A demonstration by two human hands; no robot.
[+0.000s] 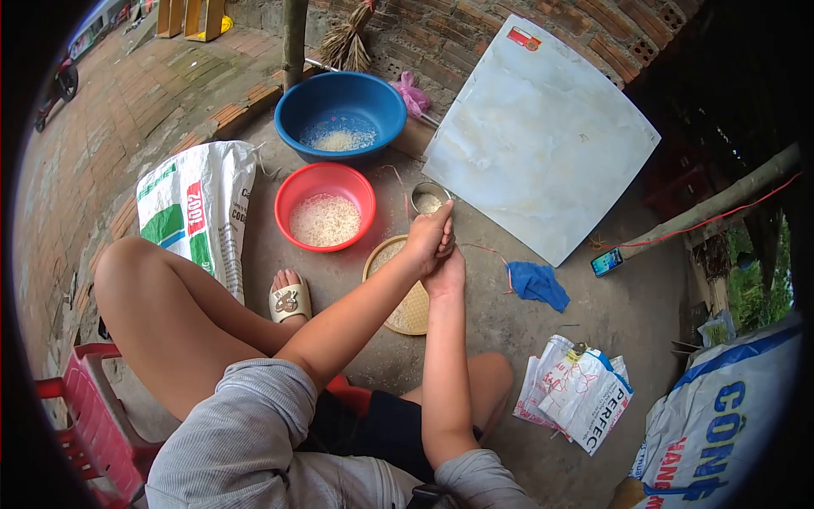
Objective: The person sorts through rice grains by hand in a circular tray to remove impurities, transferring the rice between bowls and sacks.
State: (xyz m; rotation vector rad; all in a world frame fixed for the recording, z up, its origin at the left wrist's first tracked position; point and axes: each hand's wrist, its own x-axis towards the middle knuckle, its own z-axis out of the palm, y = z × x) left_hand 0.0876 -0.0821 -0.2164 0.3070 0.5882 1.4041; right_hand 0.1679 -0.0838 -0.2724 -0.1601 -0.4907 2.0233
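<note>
My left hand (430, 238) and my right hand (447, 270) are pressed together above the far edge of a flat woven tray (408, 312) that holds rice. The left hand lies over the right, fingers closed; what they hold, if anything, is hidden. A small metal can (428, 198) with rice stands just beyond the hands. A red bowl (325, 181) of rice sits to the left of them, and a blue basin (339, 92) with some rice stands farther back.
A white printed sack (199, 208) lies left of the red bowl. A large pale tile (538, 136) leans at the back right. A blue cloth (538, 282), a phone (606, 262), folded bags (581, 386) and a big sack (721, 424) lie to the right. A red stool (89, 407) is under me.
</note>
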